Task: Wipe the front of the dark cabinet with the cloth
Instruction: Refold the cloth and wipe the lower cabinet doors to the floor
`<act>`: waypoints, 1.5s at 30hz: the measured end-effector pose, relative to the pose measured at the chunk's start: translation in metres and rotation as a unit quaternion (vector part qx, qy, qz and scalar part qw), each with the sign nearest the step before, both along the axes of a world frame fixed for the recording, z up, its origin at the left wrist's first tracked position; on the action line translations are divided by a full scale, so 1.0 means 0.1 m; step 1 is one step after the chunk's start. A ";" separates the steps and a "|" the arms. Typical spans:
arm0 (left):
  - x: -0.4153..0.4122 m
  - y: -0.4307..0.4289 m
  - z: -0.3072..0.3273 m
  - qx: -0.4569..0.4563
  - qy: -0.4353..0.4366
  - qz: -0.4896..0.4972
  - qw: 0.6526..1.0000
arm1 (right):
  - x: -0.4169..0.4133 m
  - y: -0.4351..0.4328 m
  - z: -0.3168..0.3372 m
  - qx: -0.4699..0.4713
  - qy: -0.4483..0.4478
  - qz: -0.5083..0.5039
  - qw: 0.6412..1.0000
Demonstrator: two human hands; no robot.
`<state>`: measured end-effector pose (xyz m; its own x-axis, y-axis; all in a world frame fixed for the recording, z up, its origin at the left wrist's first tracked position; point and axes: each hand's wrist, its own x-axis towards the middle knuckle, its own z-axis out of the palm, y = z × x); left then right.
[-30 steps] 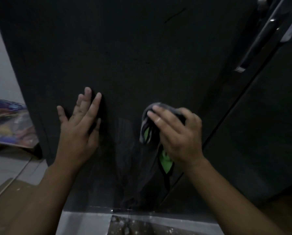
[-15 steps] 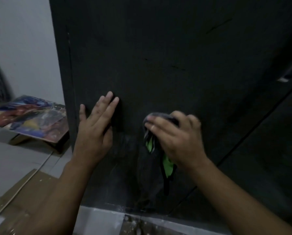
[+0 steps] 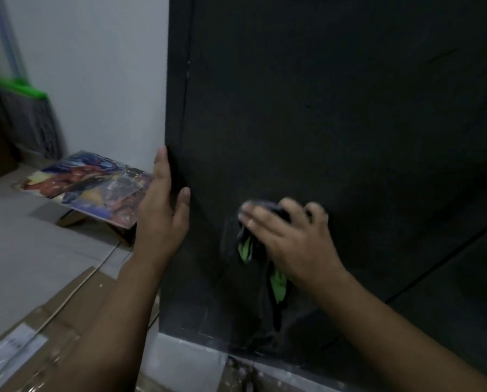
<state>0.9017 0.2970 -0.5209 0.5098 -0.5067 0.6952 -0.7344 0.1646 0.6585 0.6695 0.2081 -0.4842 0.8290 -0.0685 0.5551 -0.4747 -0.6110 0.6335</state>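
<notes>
The dark cabinet (image 3: 335, 108) fills the view from twelve o'clock round to five o'clock, its front facing the camera and its left edge running down the middle of the picture. The cloth (image 3: 247, 247) is bunched against that front, low on the panel, a little toward four o'clock from the centre; it is dark with bright green patches, and a loose end hangs down toward six o'clock. The right hand (image 3: 293, 247) lies over the cloth and holds it to the panel, fingers bent over the bundle with the knuckles at one o'clock, and the forearm comes in from five o'clock. The hand is slightly blurred. At nine o'clock from the cloth, the left hand (image 3: 163, 219) grips the cabinet's left edge: the thumb presses on the front face while the fingers lie along the side, mostly hidden behind the edge. The two hands are apart, with bare panel between them. A white wall (image 3: 100, 66) stands at ten o'clock. On the grey floor (image 3: 18, 236) at nine o'clock lies a colourful picture board (image 3: 89, 185), just beside the left hand. At seven o'clock lies flat cardboard (image 3: 47, 321). A broom (image 3: 24, 117) with a green top leans at the far nine o'clock edge, blurred.
</notes>
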 end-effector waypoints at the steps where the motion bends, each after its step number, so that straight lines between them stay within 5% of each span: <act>1: 0.04 0.02 0.00 -0.006 0.029 -0.006 1.000 | 0.10 0.01 0.07 0.005 -0.043 0.000 0.999; 4: 0.12 0.07 0.07 -0.024 0.108 -0.034 0.993 | 0.38 0.06 0.10 0.001 -0.069 0.005 0.998; 10: 0.23 0.13 0.01 0.006 0.141 -0.093 0.986 | 0.47 0.13 -0.14 0.026 0.095 0.021 0.995; 18: 0.39 0.17 -0.06 0.048 0.283 -0.186 0.940 | 0.90 0.13 0.53 0.011 -0.136 0.027 0.990; 24: 0.40 0.27 0.10 0.030 0.424 -0.242 0.872 | 1.34 0.29 0.25 0.022 0.007 -0.011 1.000; 30: 0.51 0.41 -0.03 0.040 0.471 -0.248 0.846 | 1.26 0.34 -0.22 0.051 0.147 -0.041 0.987; 34: 0.58 0.43 -0.11 0.094 0.424 -0.250 0.866 | 1.19 0.38 -0.39 0.056 0.218 -0.055 0.973; 39: 0.47 0.37 -0.34 0.089 0.429 -0.205 0.875 | 1.13 0.35 -0.24 0.194 0.110 0.053 0.973; 43: 0.13 0.34 -0.40 0.047 0.272 -0.005 0.961 | 1.10 0.37 -0.14 0.287 -0.105 0.095 0.947; 45: -0.13 0.33 -0.29 0.015 0.249 0.017 0.968 | 1.14 0.41 -0.15 0.333 -0.163 0.111 0.922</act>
